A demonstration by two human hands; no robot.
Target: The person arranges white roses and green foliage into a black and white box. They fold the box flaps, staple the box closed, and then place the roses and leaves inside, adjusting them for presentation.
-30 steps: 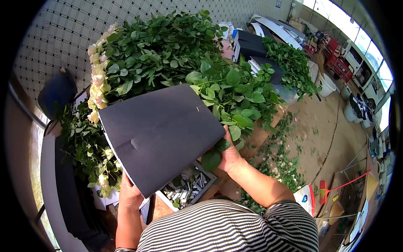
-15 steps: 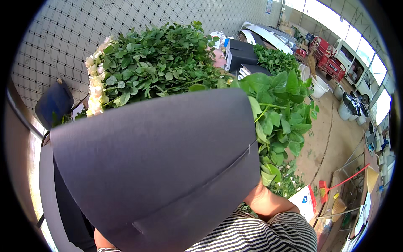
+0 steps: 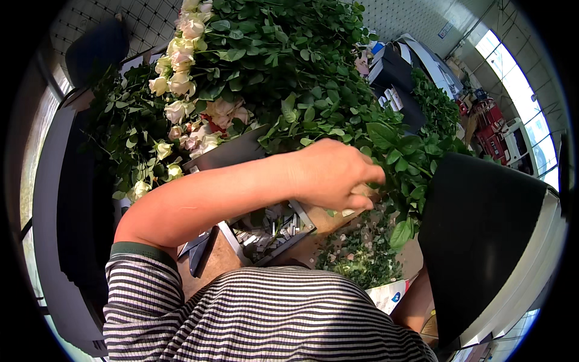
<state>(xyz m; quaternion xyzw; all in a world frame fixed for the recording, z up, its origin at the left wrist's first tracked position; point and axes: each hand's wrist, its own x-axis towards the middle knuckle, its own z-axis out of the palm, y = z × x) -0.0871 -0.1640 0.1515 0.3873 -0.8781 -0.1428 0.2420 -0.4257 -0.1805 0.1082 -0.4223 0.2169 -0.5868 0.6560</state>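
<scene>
My left hand (image 3: 368, 187) reaches across the middle with thumb and forefinger apart and loosely bent, near green rose leaves (image 3: 395, 151); nothing shows between them. At right, a black card wrap (image 3: 476, 241) with a pale inner edge stands around leafy stems, and my right forearm (image 3: 416, 301) runs up behind it, its fingers hidden. Pale cream and blush roses (image 3: 181, 81) lie in a column at the upper left of a large leafy pile. Below my left arm is a grey tray (image 3: 283, 248) of small pale pieces among leaves.
Dark card sheets (image 3: 54, 229) stand at far left. Black bundles (image 3: 386, 72) lie behind the leaves. A red vehicle (image 3: 488, 120) is at upper right, a dark blue object (image 3: 96, 48) at upper left. Leaf litter (image 3: 356, 259) lies below the work surface's right side.
The black wrap with its stems has moved from the centre to the right side. My left hand has left its edge and swung up and rightward across the centre. The view has shifted.
</scene>
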